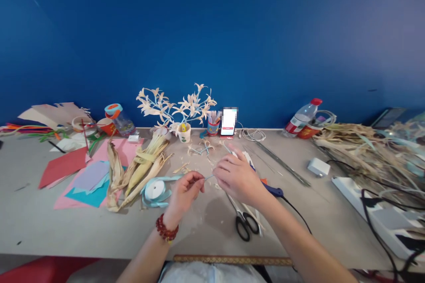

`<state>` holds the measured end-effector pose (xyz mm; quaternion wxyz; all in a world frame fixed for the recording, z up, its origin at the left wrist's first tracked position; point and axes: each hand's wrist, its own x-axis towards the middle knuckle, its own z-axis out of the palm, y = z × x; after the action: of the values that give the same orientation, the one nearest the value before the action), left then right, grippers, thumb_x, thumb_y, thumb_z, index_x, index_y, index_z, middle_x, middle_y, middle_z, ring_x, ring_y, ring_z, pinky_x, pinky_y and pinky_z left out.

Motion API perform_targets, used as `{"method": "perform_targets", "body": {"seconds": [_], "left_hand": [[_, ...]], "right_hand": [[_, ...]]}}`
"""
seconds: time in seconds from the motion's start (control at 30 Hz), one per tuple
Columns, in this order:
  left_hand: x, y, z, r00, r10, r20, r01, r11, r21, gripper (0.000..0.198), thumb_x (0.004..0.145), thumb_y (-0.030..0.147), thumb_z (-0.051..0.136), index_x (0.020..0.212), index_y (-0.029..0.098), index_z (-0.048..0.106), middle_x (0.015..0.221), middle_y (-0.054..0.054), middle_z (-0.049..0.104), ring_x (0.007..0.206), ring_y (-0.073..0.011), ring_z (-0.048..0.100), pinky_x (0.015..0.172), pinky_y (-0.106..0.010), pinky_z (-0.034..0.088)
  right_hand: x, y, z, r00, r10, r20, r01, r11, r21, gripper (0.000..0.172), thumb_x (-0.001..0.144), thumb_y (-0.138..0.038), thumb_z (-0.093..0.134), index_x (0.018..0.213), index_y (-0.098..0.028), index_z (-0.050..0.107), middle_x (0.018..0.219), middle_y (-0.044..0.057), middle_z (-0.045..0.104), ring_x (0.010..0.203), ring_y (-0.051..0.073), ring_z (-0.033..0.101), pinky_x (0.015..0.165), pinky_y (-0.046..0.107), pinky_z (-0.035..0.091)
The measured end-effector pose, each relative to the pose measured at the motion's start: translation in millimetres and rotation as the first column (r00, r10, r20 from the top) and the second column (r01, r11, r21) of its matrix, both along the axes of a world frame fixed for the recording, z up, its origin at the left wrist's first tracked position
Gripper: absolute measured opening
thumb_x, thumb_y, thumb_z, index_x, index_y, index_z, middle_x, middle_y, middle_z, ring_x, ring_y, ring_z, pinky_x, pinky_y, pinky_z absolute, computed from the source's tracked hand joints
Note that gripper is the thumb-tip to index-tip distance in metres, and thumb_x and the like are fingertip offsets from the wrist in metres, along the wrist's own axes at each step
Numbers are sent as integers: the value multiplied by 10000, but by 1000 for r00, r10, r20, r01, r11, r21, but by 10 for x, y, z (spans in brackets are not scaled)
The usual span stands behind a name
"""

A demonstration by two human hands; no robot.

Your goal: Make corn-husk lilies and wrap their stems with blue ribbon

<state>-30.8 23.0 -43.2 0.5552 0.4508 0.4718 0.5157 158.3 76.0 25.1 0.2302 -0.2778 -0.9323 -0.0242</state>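
"Starting leftmost: what's beside the bare left hand (186, 193)?"

"A round, pale-blue ribbon roll (156, 189) on the flat grey desk (133, 235)."

"And its grip?"

"Narrow, thumb and forefinger pinching a thin pale-blue strip (209, 177). The strip's long axis runs rightward, rising slightly."

"Towards the bare right hand (237, 177)?"

"Yes, both hands meet it. The right fingers curl over that end, hiding the hold; I can't tell whether they grip."
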Motion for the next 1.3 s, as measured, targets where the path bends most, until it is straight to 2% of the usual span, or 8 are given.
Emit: {"method": "perform_targets", "body": {"seconds": [0.13,0.23,0.3,0.37,0.47,0.67,0.83,1.3], "left_hand": [[51,-15,15,995,29,93,-25,999,-40,241,812,398,648,795,169,572,598,55,527,393,-23,284,395,-184,163],[76,-21,76,980,36,194,-17,995,-97,257,808,410,649,781,174,551,590,65,508,374,-13,238,387,-181,128],[102,-22,117,970,2,241,27,993,-116,255,810,402,650,780,172,543,595,65,508,374,-9,222,387,-181,112],[143,-24,140,962,-51,268,85,989,-117,258,809,395,655,777,169,535,594,63,508,375,-8,220,388,-183,105],[211,-36,138,952,-127,278,166,979,-120,259,816,386,653,775,164,527,590,60,512,374,-6,221,388,-189,98],[233,-89,100,921,-223,319,260,963,-78,240,896,399,512,923,168,572,632,19,567,382,-29,280,391,-204,124],[221,-116,116,910,-302,283,346,931,-119,247,885,366,506,863,142,608,590,5,566,373,-37,284,395,-220,132],[229,-143,123,913,-338,230,369,924,-105,146,924,320,469,942,179,500,590,10,642,323,-27,314,355,-181,147]], "right_hand": [[109,-114,-67,961,-56,-272,59,998,3,442,834,-251,632,1266,-272,538,1310,93,566,1223,296,482,1133,583,191],[133,-215,-305,710,-166,-685,65,983,-171,580,803,-278,676,1338,-257,451,1291,129,543,1200,307,502,1046,531,366],[82,-267,-496,514,-326,-794,-79,903,-422,384,835,-279,636,1206,-245,543,1126,107,610,1014,258,598,895,429,490],[-2,-296,-642,469,-457,-755,-255,749,-612,216,825,-304,653,1026,-231,619,936,61,651,838,212,623,748,338,515],[-98,-289,-720,461,-551,-696,-348,609,-713,164,758,-337,726,842,-212,661,764,12,643,693,166,576,650,271,465],[-60,-237,-647,361,-621,-695,-482,514,-710,140,715,-304,774,770,-210,685,785,-3,635,738,153,559,692,262,440],[-29,-262,-587,433,-603,-670,-547,415,-727,142,731,-304,770,790,-202,690,806,3,657,723,148,572,714,275,451],[25,-210,-526,473,-615,-632,-537,367,-759,201,720,-322,787,722,-177,648,633,-15,634,607,127,589,625,248,451]]}}
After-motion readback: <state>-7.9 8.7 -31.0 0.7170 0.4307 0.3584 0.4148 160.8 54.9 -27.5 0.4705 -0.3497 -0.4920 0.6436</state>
